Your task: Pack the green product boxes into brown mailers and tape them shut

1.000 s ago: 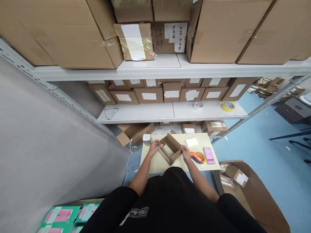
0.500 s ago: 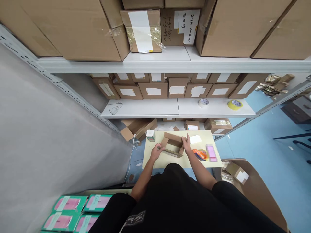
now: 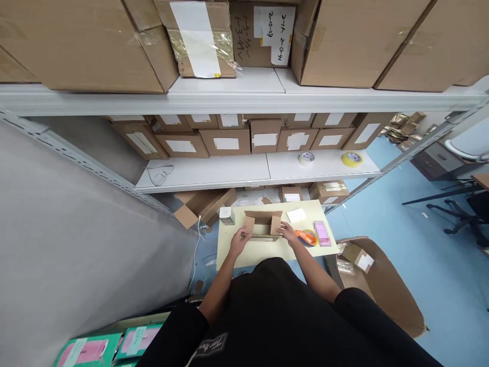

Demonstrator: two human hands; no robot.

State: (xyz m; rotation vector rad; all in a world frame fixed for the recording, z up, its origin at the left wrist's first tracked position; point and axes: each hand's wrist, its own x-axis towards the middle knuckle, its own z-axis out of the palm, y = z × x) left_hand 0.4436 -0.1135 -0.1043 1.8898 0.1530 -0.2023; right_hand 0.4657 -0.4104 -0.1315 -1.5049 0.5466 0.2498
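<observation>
A small open cardboard box is between my hands over the pale yellow table, its side flaps standing up. My left hand grips the box at its near left corner, fingers closed on the edge. On the other side, my right hand holds the near right corner by the flap. Close to my right hand lies an orange tape dispenser. A white and green small box stands left of the cardboard box, and a white paper slip lies to its right.
A pink blurred item lies at the table's right end. Beyond the table, a shelf carries cardboard boxes, a white tape roll and a yellow tape roll. A large carton with parcels stands at the right.
The cardboard box has turned to sit squarer to me, and its side flaps now stand more upright. My right hand has shifted down to its near corner. The whole view has swung slightly right.
</observation>
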